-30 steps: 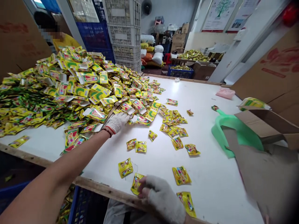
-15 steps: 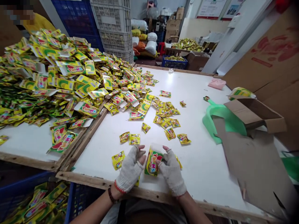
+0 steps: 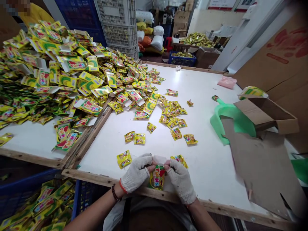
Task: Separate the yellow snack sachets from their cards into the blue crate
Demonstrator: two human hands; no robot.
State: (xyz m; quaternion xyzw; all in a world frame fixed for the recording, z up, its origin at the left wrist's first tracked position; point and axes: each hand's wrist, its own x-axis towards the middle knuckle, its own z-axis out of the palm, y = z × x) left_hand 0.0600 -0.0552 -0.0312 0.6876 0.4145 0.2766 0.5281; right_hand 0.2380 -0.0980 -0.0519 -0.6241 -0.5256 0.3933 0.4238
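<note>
Near the table's front edge, a small yellow and green box [image 3: 157, 178] with a white open flap at its top lies between both hands. My left hand [image 3: 137, 171], in a white fingerless glove, pinches the box's upper left corner. The upper right corner is between the thumb and fingers of my right hand [image 3: 180, 179], gloved the same way. Small yellow packets surround them: one [image 3: 124, 159] left of my left hand, another [image 3: 179, 160] just beyond my right hand, and two more [image 3: 139, 139] farther up the white table [image 3: 204, 173].
A large heap of boxes and packets [image 3: 72, 64] covers the left side. Wooden edging [image 3: 86, 138] divides the tabletops. At right are a green dustpan [image 3: 218, 125], cardboard [image 3: 260, 170] and an open carton [image 3: 271, 112]. A blue crate [image 3: 74, 199] stands below left.
My left hand has closed on the box's upper left corner, and my right hand has shifted to its upper right corner. The box sits slightly lower, nearer the table edge.
</note>
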